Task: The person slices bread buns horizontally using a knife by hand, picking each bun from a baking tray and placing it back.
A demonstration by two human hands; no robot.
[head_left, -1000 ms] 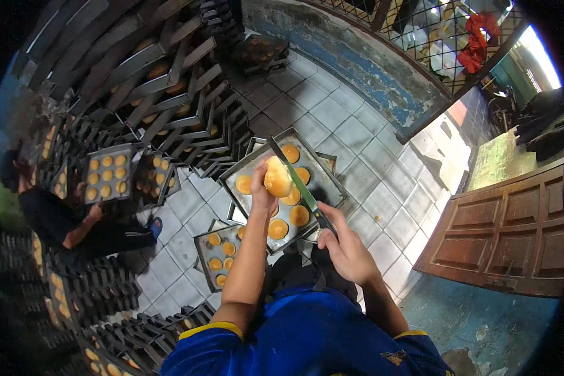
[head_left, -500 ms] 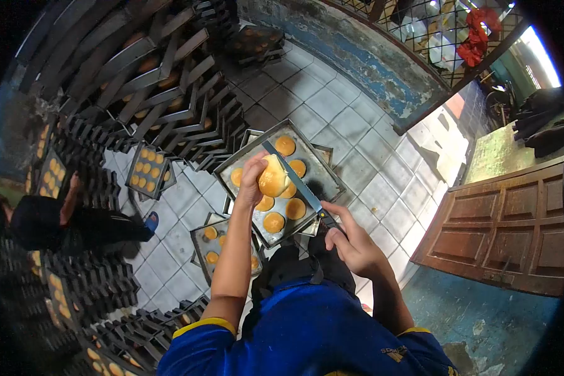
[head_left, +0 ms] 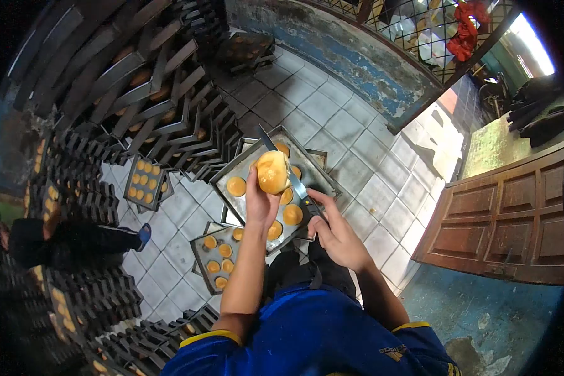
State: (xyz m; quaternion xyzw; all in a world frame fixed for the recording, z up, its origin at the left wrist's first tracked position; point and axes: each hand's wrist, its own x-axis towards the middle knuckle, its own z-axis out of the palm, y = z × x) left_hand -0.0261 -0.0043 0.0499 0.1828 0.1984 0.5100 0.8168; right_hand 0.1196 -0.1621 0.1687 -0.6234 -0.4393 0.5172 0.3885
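My left hand [head_left: 261, 207] is wrapped round a golden-brown bun [head_left: 272, 173], holding it above a metal baking tray [head_left: 321, 180]. In my right hand [head_left: 343, 241] is the dark handle of a serrated bread knife [head_left: 298, 185]. Its blade lies in or against the bun's right side, and the tip sticks out beyond the far end. How deep the blade sits is hidden by the bun. Several more buns rest on the tray beneath, among them one bun [head_left: 236, 186] at the left and another [head_left: 292, 214] near the knife handle.
Lower left stands another tray [head_left: 200, 250] with buns; a further tray [head_left: 130, 182] lies beyond it. Tall stacks of trays [head_left: 163, 94] line the left side. Another person [head_left: 37, 241] is at far left. A brown wooden door [head_left: 501, 216] stands right, on the tiled floor [head_left: 382, 156].
The bun has turned in my left hand, and the knife blade now runs through or behind its right side. My right hand has shifted slightly left. The view has moved a little.
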